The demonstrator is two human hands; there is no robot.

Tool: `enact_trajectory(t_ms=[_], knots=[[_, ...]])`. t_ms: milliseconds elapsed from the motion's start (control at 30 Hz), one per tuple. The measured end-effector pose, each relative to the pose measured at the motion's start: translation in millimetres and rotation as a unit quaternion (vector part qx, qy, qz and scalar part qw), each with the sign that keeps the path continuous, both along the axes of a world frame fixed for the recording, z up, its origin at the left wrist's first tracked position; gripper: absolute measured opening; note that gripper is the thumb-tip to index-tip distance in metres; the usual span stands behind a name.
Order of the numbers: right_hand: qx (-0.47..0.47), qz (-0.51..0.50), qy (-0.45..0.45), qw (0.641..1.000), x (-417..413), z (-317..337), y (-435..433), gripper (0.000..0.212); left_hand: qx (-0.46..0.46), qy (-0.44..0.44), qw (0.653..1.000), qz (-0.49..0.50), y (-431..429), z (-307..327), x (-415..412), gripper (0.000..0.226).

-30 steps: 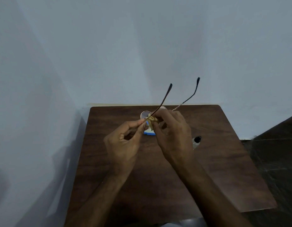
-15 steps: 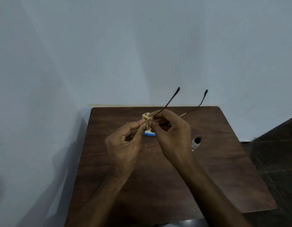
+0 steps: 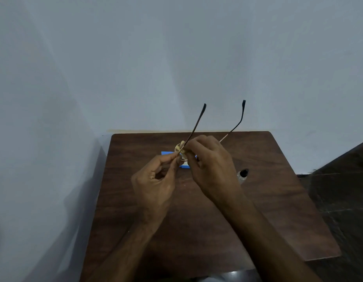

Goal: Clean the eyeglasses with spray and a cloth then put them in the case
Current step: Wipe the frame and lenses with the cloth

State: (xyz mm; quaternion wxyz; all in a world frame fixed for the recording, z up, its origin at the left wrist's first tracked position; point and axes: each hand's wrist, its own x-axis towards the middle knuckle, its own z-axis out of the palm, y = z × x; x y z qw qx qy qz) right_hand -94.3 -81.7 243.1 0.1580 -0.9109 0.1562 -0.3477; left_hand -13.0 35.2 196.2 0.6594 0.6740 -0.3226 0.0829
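Left hand (image 3: 156, 180) pinches eyeglasses (image 3: 196, 125) near hinge; right hand (image 3: 209, 165) pinches cloth (image 3: 181, 148) on lens. Glasses above table (image 3: 278, 210), temples toward 12 o'clock. Spray bottle (image 3: 242, 175) at 3 o'clock.

Right hand (image 3: 211, 165) covering most of eyeglasses (image 3: 196, 127) front; lenses barely showing. Yellowish cloth (image 3: 180, 148) peeking only partly from pinching fingers. Blue item (image 3: 166, 153) on desk (image 3: 278, 200) lying half hidden behind left hand (image 3: 156, 180) and right hand, identity unclear. Spray bottle (image 3: 242, 174) showing only dark cap, body disappearing behind right wrist. Forearms running off bottom edge.
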Motion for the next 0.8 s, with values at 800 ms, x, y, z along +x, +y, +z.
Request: enact_trajectory(t_ms=[800], knots=[[-0.02, -0.069, -0.071, 0.995, -17.5, -10.4, -10.2, 0.011, -0.014, 0.081, 0.996, 0.035, -4.5, 13.0, 3.4, 0.016]])
